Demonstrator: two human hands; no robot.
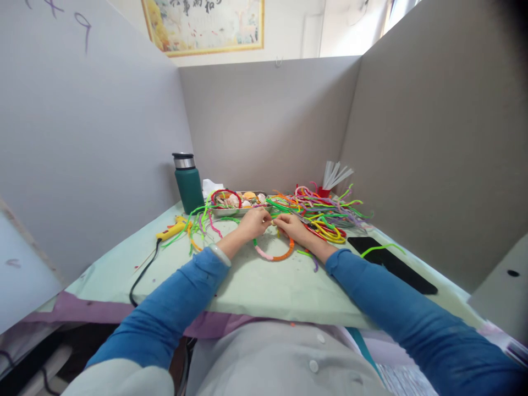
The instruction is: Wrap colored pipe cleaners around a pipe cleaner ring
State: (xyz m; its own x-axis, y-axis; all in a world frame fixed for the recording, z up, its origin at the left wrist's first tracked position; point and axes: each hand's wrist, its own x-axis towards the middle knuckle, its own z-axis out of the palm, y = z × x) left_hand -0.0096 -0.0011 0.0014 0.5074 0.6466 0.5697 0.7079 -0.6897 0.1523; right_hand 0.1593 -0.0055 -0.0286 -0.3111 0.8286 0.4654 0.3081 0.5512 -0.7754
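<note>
Near the middle of the table, my left hand and my right hand meet with fingertips pinched close together. Between them is something small and pale, too small to make out. Just below the hands lies a ring of fuzzy pipe cleaner, with orange, pink and green sections; its upper part is hidden by the hands. Behind the left hand is a metal tray of shells and small pieces. Beside the right hand spreads a pile of colourful pipe cleaners, with yellow and red loops nearest.
A green bottle stands at the back left, with a yellow glue gun and its black cord in front. White sticks stand in a red cup. A black phone-like slab lies right. Grey panels enclose the table.
</note>
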